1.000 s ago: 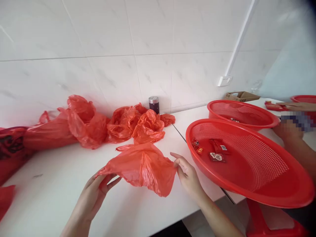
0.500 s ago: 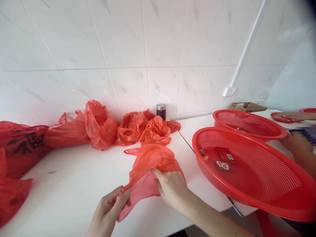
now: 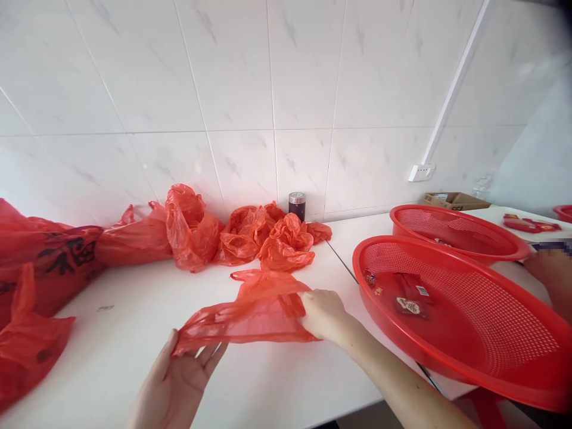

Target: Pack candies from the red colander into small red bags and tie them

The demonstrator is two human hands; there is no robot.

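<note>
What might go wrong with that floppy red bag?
The thin red bag is stretched between the left hand and the right hand, so it might rip if pulled hard. The left hand seems to pinch just its edge, so it could slip. The big basket sticks out past the table's edge, so a bump from the right arm might tip it.

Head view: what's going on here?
A person's left hand and right hand hold a red plastic bag stretched between them above the white table. Crumpled red bags lie behind it, near the tiled wall. To the right, the nearer red basket holds a few small packets.
</note>
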